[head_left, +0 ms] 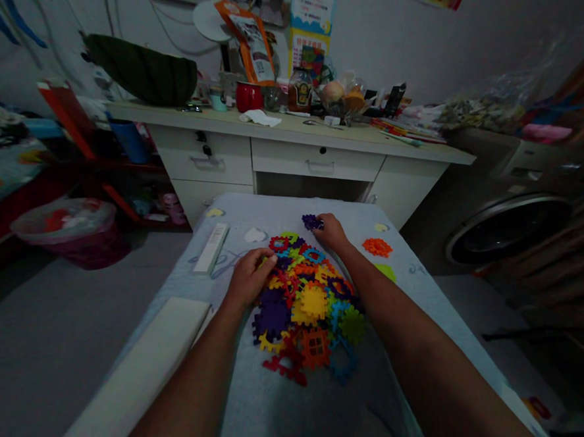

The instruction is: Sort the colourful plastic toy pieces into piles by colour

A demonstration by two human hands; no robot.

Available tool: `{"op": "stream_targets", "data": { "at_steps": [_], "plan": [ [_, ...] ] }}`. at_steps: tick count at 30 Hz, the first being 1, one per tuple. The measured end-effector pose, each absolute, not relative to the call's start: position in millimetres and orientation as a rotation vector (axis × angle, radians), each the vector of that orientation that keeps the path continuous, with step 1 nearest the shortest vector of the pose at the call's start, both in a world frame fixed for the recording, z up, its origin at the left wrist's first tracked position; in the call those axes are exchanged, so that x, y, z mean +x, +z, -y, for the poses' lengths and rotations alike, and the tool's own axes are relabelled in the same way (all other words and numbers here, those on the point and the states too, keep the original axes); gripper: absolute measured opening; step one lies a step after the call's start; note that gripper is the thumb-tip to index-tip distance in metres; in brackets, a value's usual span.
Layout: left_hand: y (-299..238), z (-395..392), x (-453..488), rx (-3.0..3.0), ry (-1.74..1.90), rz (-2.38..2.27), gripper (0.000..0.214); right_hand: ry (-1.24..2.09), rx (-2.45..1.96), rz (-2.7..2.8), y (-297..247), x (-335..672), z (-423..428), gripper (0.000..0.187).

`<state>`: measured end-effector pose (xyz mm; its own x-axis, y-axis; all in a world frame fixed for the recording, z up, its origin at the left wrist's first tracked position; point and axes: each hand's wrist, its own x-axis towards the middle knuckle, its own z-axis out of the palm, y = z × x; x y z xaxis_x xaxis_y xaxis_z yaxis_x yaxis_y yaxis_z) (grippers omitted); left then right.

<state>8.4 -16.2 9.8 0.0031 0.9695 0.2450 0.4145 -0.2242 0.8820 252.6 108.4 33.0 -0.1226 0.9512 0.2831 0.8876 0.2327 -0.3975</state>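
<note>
A heap of colourful interlocking plastic tiles (pixel 307 303) lies on a small table covered with a pale cloth (pixel 303 402). My left hand (pixel 250 275) rests on the heap's left edge, fingers curled over the tiles. At the far side of the heap my right hand (pixel 330 232) pinches a purple tile (pixel 311 222). An orange tile (pixel 377 246) lies alone to the right, with a green one (pixel 387 272) just below it.
A long white box (pixel 211 248) lies at the table's left. A white board (pixel 134 380) runs along the near left edge. Behind stands a cluttered white desk (pixel 292 146). A pink basin (pixel 68 229) sits on the floor at left, a washing machine (pixel 510 225) at right.
</note>
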Motion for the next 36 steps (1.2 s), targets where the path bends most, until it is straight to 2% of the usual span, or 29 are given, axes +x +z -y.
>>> {"op": "stream_targets", "data": {
  "at_steps": [9,13,24,30,36],
  "plan": [
    [12.9,16.5,9.7,1.695,1.201,-1.47,0.036,0.387,-1.644,2.187,60.7,265.7,-67.1,0.024],
    [11.8,16.1,9.8,1.706,1.191,-1.48,0.035,0.561,-1.628,2.32,68.9,267.2,-39.0,0.036],
    [6.5,12.5,8.2,1.712,1.206,-1.473,0.035,0.456,-1.696,2.193,64.4,267.4,-14.7,0.05],
    [8.2,13.1,8.1,1.742,1.185,-1.488,0.036,0.417,-1.761,2.073,76.8,328.2,14.2,0.055],
    [6.1,12.5,7.4,1.764,1.19,-1.494,0.037,0.395,-1.861,2.126,79.5,392.9,67.2,0.049]
  ]
}}
